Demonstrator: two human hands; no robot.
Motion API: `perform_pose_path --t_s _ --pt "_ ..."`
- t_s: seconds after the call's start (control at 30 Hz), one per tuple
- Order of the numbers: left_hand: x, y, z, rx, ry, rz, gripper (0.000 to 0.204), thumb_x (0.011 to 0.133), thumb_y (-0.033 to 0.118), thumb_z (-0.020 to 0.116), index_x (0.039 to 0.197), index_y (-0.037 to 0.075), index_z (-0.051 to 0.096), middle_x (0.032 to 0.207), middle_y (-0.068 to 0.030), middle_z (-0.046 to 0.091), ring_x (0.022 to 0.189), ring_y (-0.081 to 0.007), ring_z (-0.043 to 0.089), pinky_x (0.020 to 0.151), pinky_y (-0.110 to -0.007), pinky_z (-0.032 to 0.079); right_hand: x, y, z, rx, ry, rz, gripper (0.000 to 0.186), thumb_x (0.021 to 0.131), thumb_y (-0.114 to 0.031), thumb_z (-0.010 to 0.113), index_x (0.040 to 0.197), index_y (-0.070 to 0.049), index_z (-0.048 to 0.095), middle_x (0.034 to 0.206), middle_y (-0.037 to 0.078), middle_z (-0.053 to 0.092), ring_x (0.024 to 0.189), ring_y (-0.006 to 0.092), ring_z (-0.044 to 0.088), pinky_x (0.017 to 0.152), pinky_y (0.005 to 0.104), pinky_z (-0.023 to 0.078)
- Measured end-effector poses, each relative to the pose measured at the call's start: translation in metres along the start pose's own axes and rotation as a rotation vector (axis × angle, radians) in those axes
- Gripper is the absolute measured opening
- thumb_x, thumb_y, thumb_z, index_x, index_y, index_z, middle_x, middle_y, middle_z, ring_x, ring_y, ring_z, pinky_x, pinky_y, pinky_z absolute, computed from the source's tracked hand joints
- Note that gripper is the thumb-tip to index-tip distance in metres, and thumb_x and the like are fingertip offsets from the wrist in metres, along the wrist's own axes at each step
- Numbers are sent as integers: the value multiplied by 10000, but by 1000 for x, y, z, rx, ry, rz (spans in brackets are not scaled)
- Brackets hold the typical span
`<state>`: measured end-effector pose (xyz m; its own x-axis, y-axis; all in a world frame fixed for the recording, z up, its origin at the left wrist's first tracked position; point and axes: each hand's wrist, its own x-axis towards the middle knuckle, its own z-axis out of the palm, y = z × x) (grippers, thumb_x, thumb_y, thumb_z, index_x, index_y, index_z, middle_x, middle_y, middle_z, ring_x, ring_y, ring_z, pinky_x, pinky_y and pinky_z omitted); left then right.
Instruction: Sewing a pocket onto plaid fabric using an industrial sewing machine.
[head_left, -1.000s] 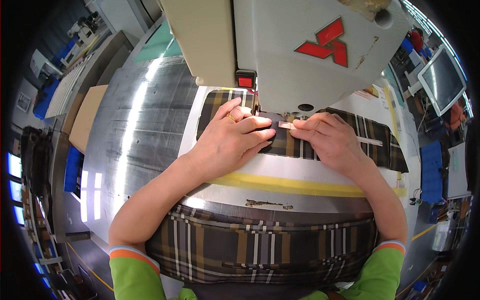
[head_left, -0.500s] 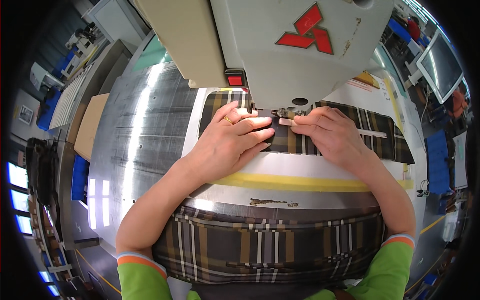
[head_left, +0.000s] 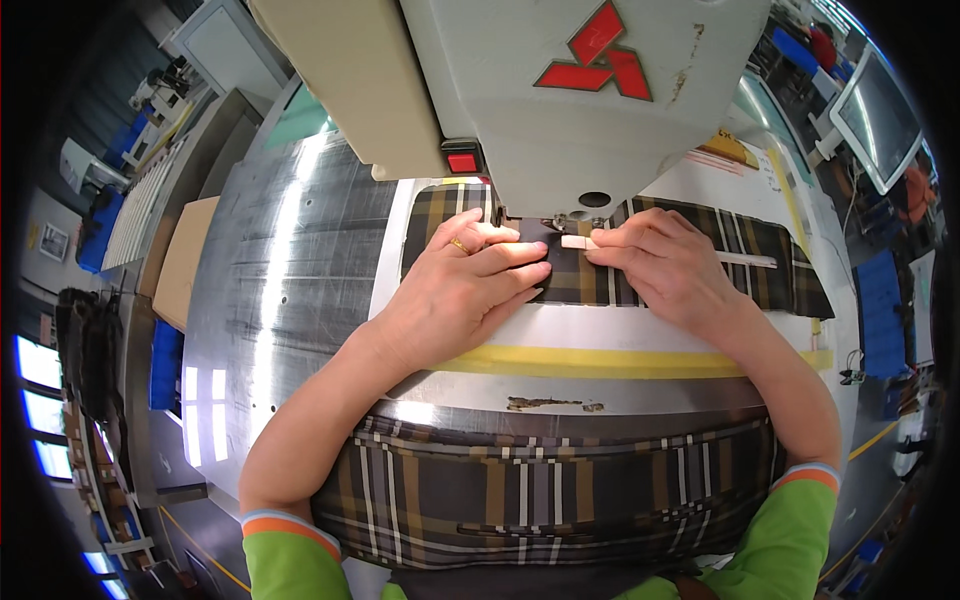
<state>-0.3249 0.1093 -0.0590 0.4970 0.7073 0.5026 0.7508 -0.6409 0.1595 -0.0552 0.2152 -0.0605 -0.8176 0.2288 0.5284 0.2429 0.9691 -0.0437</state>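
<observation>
A plaid cloth piece [head_left: 730,260] lies on a white template [head_left: 640,327] beneath the grey sewing machine head [head_left: 560,130]. My left hand [head_left: 460,290], a ring on one finger, rests with fingers spread on the cloth, left of the presser foot [head_left: 562,222]. My right hand [head_left: 670,270] pinches a small pale wooden-looking strip [head_left: 576,242] between thumb and forefinger just right of the foot, over the cloth. A longer pale strip [head_left: 750,260] runs out from beside that hand along the cloth. The needle area is partly hidden.
A folded plaid bundle [head_left: 540,490] lies along the near edge of the metal table [head_left: 270,280]. A red switch [head_left: 461,161] is on the machine. Cardboard [head_left: 185,260] and blue bins [head_left: 168,365] stand left, a monitor [head_left: 876,120] right. A person in red [head_left: 822,50] is far back right.
The view has shifted slightly, so the machine head appears further left. Both hands stay at about the same place on the cloth, with the right still pinching the small strip.
</observation>
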Motion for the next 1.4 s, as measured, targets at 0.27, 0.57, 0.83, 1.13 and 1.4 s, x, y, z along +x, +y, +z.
perform_pose_path --t_s 0.27,0.57,0.83,1.13,1.4 --pt "4 0 -1 21 -10 34 301 852 104 762 1153 99 741 1222 -21 710 1119 -225 646 939 -377 431 2 2 -1 23 13 -10 340 789 14 660 1105 -89 731 1114 -11 699 967 203 613 870 335 527" --pt "2 -6 3 54 -44 -34 247 895 175 745 1141 165 750 1219 28 702 1069 -230 650 1127 -517 388 1 12 -3 46 -37 -11 319 840 -38 669 1149 -111 701 1185 -43 688 1044 189 601 931 343 531" --pt "-11 0 -16 74 -78 -87 283 906 148 728 1183 91 718 1293 -42 672 1165 -256 589 1137 -462 376 -40 5 -53 -77 -118 139 351 889 -67 668 1239 -71 655 1287 59 662 1227 261 580 1014 386 483" --pt "-19 6 -28 -69 -64 -179 272 892 177 751 1135 60 721 1274 -59 665 1210 -261 581 1074 -434 417 -103 25 -111 -194 -96 490 318 918 -67 661 1233 -27 651 1302 123 653 1199 328 595 1039 422 461" --pt "-16 3 -32 -25 -35 -173 296 870 156 774 1150 74 726 1257 -122 632 1206 -330 577 1030 -440 455 -88 17 -110 -107 -112 486 278 908 -85 687 1181 -35 674 1298 111 655 1171 319 611 1011 407 477"
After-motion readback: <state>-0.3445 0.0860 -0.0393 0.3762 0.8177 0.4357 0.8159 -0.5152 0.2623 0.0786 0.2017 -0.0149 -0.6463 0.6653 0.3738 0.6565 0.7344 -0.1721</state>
